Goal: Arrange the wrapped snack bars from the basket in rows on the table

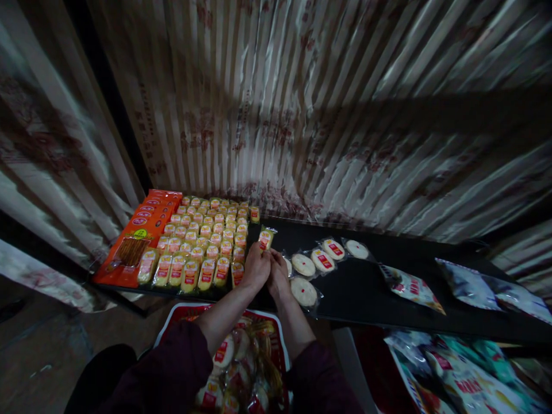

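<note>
Packet (266,237) at the frame's centre, over the bench (353,287), long axis pointing up-frame with a slight rightward lean; your left hand (256,266), nearer, has its fingers pinching the lower end; whether your right hand (278,275) beside it grips, I cannot tell.
</note>
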The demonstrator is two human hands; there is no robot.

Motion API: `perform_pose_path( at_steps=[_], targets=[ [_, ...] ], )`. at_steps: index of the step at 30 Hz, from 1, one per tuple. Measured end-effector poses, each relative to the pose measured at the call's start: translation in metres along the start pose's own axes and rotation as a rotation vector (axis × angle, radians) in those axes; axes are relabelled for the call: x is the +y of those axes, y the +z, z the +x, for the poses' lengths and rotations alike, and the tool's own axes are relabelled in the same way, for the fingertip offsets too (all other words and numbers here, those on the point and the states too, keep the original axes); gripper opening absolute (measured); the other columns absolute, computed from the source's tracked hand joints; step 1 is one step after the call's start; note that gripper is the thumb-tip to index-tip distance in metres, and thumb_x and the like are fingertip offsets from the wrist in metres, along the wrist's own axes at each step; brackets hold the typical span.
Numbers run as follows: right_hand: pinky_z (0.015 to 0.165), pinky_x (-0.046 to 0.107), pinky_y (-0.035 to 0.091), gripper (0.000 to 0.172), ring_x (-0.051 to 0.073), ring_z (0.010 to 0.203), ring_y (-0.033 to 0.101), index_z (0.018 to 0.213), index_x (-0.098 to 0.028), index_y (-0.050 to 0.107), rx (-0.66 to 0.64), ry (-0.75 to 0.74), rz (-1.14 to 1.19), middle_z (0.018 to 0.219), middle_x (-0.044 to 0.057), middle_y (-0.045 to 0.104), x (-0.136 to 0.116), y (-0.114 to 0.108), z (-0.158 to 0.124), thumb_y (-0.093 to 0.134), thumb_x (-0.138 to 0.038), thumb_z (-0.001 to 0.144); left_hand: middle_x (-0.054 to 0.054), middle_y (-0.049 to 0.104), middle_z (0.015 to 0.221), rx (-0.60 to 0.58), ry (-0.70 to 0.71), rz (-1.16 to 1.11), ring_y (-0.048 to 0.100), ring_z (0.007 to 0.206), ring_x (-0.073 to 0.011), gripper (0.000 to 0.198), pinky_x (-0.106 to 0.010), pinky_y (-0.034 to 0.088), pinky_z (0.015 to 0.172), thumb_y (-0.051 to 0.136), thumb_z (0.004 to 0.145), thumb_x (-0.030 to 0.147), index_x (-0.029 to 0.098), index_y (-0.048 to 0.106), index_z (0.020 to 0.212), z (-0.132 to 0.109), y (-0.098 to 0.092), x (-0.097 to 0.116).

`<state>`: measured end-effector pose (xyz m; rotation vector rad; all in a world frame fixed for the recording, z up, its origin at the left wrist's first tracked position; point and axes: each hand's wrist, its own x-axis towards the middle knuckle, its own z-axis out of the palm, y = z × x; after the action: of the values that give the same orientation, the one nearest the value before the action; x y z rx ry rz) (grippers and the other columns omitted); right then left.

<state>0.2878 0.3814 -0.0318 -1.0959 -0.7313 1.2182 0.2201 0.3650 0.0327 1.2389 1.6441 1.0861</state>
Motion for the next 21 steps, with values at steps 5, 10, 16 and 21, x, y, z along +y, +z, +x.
perform_pose_path(
  at_steps=[5,10,16,21],
  targets=[
    [0.067,0.031,0.051,0.039,0.019,0.073,0.066,0.097,-0.02,0.058,0.03,-0.1,-0.14,0.084,0.005,0.071,0.005,0.002,0.026,0.061,-0.043,0.066,-0.015,0.06,0.126,0.039,-0.022,-0.055,0.054,0.12,-0.0215,0.036,-0.034,0.039,0.103,0.045,0.086,0.019,0.014,0.056,0.12,0.022,0.015,0.0],
    [0.072,0.031,0.051,0.031,0.02,0.077,0.066,0.091,-0.019,0.063,0.045,-0.164,-0.405,0.084,0.006,0.072,0.005,0.01,0.068,0.062,-0.037,0.066,-0.015,0.062,0.123,0.103,-0.047,-0.047,0.056,0.117,-0.0214,0.033,-0.032,0.039,0.102,0.041,0.088,0.021,0.014,0.06,0.114,0.045,0.02,0.003],
    [0.069,0.03,0.052,0.024,0.02,0.07,0.066,0.085,-0.02,0.067,0.09,-0.172,-0.576,0.073,0.004,0.072,0.01,0.011,0.103,0.061,-0.035,0.068,-0.018,0.058,0.128,0.093,-0.047,-0.027,0.051,0.123,-0.0224,0.037,-0.032,0.035,0.106,0.039,0.088,0.017,0.008,0.058,0.119,0.065,0.02,0.004],
    [0.069,0.031,0.052,0.025,0.019,0.068,0.066,0.085,-0.018,0.067,0.09,-0.187,-0.598,0.073,0.004,0.072,0.015,0.013,0.119,0.059,-0.036,0.069,-0.018,0.057,0.13,0.084,-0.071,-0.03,0.051,0.123,-0.0231,0.039,-0.033,0.036,0.104,0.041,0.088,0.021,0.01,0.056,0.123,0.079,0.021,0.004]
  ],
)
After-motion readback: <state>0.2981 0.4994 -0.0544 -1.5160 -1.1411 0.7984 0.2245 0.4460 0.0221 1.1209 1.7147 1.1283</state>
